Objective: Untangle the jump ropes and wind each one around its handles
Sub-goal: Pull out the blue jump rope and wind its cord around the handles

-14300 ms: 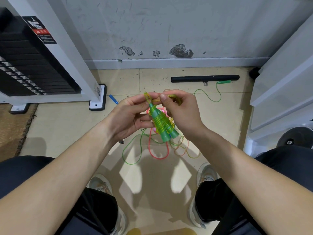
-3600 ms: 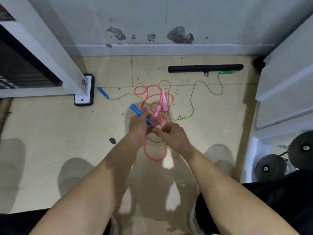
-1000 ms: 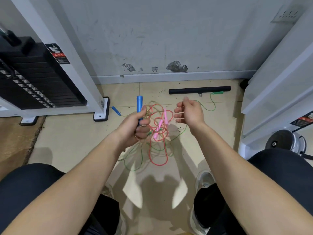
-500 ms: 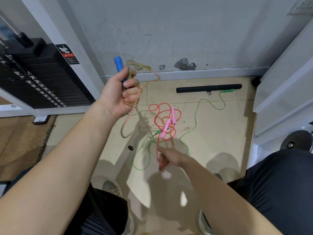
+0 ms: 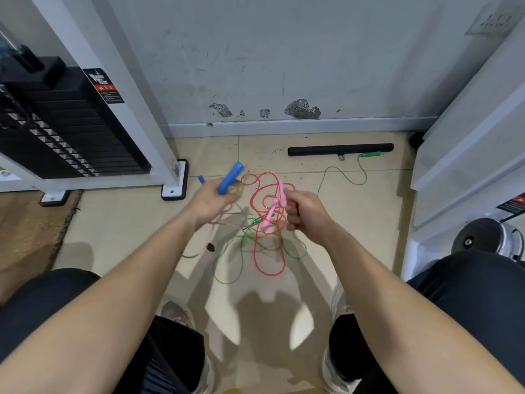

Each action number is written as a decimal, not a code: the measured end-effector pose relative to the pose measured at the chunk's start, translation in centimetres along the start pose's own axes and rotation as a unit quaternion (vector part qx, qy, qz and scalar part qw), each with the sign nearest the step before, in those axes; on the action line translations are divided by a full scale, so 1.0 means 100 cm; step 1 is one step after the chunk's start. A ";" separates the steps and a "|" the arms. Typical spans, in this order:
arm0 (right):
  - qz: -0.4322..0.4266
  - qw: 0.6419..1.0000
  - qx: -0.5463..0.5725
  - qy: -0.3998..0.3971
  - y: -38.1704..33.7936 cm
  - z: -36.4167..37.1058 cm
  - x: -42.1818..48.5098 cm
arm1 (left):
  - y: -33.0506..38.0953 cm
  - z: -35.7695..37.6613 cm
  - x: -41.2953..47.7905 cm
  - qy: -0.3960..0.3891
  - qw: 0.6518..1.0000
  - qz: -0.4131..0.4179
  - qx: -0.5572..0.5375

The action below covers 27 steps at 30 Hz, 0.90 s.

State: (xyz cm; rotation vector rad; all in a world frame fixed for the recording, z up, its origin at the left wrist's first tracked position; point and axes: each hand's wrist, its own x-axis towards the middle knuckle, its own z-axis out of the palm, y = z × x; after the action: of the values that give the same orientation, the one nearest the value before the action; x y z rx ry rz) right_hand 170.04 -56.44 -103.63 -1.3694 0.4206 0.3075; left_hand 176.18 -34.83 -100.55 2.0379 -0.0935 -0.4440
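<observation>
Your left hand [image 5: 211, 201] held a handle [image 5: 230, 177] above the floor [image 5: 127, 223], just left of the tangle of ropes [image 5: 257, 251]. Your right hand [image 5: 305, 211] hovered at the tangle's right edge. The paired handles [image 5: 272, 206] lay in the tangle, between your hands. Behind it, a bar [image 5: 341, 149] lay along the wall [image 5: 284, 52], with an end handle [image 5: 370, 154] just before the bar's right end. A weight stack [image 5: 65, 132] stood far left and a weight plate [image 5: 480, 240] far right.

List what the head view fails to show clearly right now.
Head view:
1. Right hand: fingers curled; whether it pinches the thin yellowish cord is lost to blur.
2. Blue plastic handle on the floor: mostly hidden behind the left hand.
3. Thin green cord and red cord: crossings under the pink plastic handles too tangled to trace.
</observation>
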 end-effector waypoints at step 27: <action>0.144 0.852 -0.443 0.239 0.046 -0.057 0.059 | -0.113 0.000 0.033 0.117 0.965 -0.192 0.135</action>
State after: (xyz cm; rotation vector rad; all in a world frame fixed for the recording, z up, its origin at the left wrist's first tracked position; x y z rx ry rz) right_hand 172.57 -61.44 -111.23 -2.3154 0.9841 0.4347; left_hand 177.89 -30.10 -111.14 2.3704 0.4115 -0.4423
